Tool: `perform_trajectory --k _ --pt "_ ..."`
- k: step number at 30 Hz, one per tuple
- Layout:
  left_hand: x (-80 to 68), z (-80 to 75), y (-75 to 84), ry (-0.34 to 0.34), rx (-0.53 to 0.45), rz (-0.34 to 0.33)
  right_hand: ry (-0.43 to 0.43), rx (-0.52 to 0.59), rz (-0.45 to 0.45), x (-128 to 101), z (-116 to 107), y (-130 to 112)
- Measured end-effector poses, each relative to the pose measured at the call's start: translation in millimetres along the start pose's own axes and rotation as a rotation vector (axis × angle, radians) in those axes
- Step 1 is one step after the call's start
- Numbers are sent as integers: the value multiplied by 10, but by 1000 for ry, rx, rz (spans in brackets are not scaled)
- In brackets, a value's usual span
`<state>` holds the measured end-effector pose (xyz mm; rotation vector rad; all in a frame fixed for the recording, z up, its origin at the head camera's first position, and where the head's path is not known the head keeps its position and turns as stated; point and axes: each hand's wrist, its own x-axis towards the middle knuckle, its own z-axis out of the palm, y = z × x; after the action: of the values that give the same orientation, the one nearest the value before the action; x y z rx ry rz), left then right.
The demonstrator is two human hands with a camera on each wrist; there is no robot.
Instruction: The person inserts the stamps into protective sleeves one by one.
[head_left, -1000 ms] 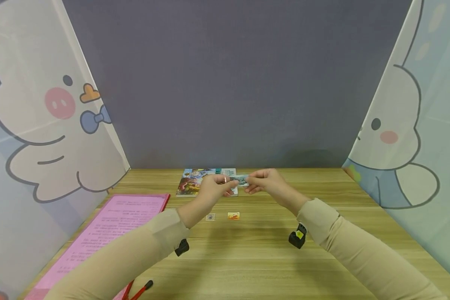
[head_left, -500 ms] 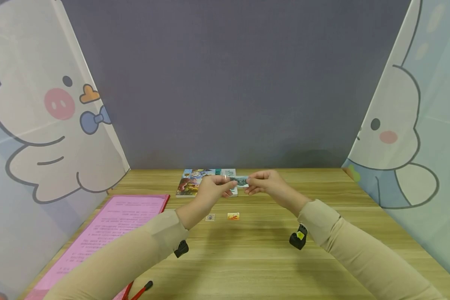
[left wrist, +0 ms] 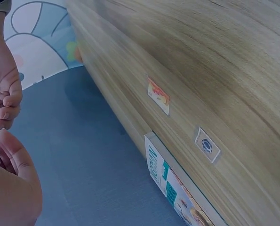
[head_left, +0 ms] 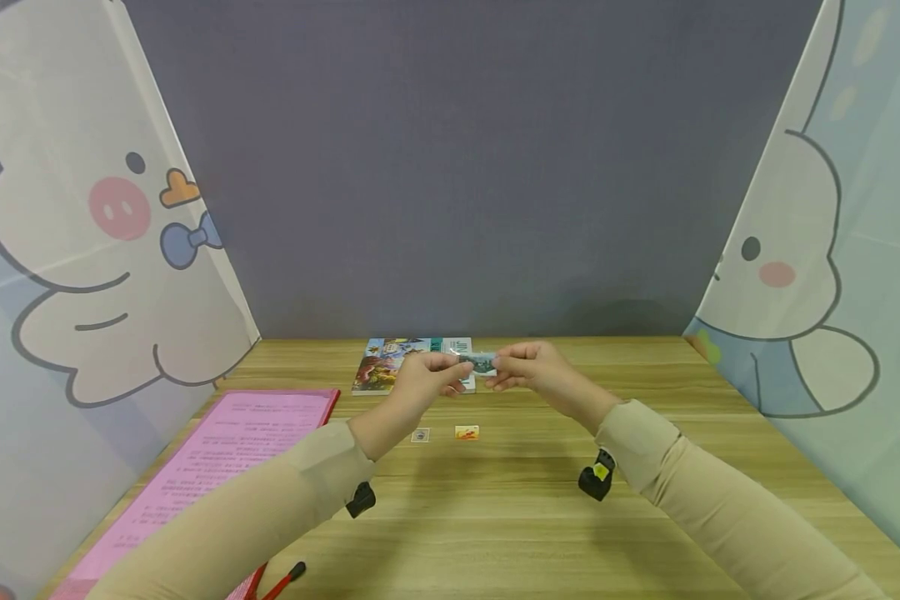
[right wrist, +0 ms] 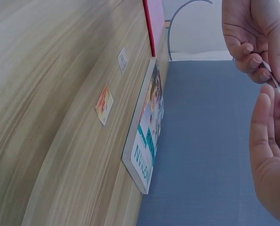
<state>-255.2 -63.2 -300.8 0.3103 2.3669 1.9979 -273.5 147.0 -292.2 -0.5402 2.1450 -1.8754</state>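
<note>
Beige sleeves hardly shifted in the last second: your left hand [head_left: 423, 377] and right hand [head_left: 534, 373] still pinch the small sticker [head_left: 483, 362] by its ends, above the table's [head_left: 495, 517] far edge, book [head_left: 390, 363] behind.

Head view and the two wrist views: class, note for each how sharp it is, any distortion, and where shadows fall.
Head view: even, soft light, sharp overall, faint shadows of the arms on the table; the small sticker pinched between left hand and right hand is too tiny to read. Left wrist view: tilted, wood grain smeared near the top. Right wrist view: tilted too, near wood soft, picture book sharp.
</note>
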Motion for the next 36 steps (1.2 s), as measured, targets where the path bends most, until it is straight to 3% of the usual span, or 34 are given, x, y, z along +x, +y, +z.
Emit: perform_trajectory --k 9,17,25,36 --pt "-1 15 -6 -4 1 -1 -15 22 -52 -4 -7 19" --pt "8 13 -21 -7 26 43 39 -15 -41 -4 2 10" --pt "-16 -68 13 45 30 54 98 -60 -24 13 -29 27" --pt "-13 -100 -5 53 40 67 95 -68 -2 36 -24 17"
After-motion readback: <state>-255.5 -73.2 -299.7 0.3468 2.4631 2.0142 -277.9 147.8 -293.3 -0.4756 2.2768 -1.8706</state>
